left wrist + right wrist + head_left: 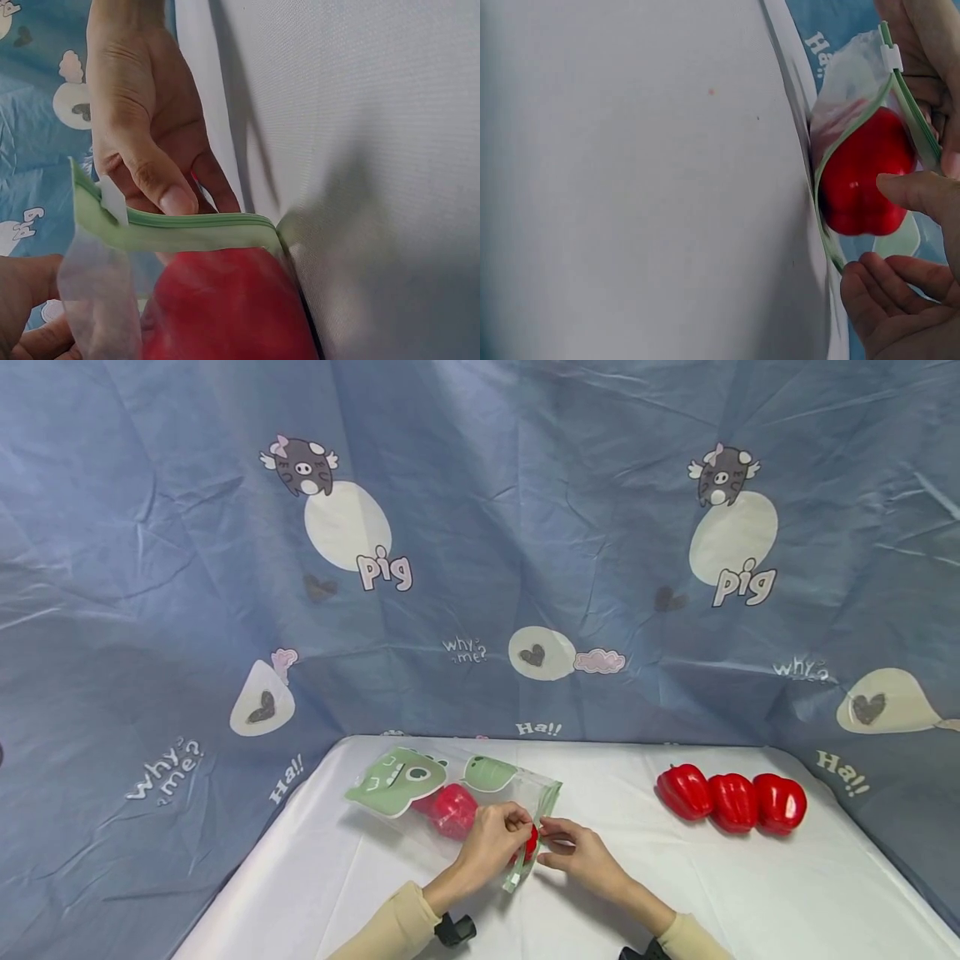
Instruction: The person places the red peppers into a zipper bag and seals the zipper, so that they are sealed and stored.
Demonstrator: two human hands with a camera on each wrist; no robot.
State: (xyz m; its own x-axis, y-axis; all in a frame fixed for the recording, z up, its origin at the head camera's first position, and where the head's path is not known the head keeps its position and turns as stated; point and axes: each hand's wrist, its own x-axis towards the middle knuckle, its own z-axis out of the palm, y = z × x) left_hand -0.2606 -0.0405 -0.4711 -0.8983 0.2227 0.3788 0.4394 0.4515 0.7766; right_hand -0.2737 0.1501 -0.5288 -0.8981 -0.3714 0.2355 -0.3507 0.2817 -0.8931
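Two hands meet over a clear zip bag (487, 781) on the left half of a white table (622, 785), its mouth turned toward the person's right. Left hand (491, 839) pinches the plastic near the green rim (551, 797), fingers bent in. Right hand (588, 860) is at the mouth itself, thumb and fingers parted, the thumb over a red pepper (866, 176) that sits just inside the gap, the fingertips down at the lower lip. From the right wrist I see that lip bowed away from the other, with a white slider (891, 57) near one end. Deeper in the bag, behind a printed green monster face (397, 781), shows more red (453, 811); through the cloudy plastic I can't fairly say whether that is one pepper or two. Well apart, toward the table's far right, three red peppers (733, 802) lie side by side in a row. Cream sleeves (401, 918) cover both forearms, and behind everything hangs a creased blue cloth (600, 527) printed with pigs and hearts.
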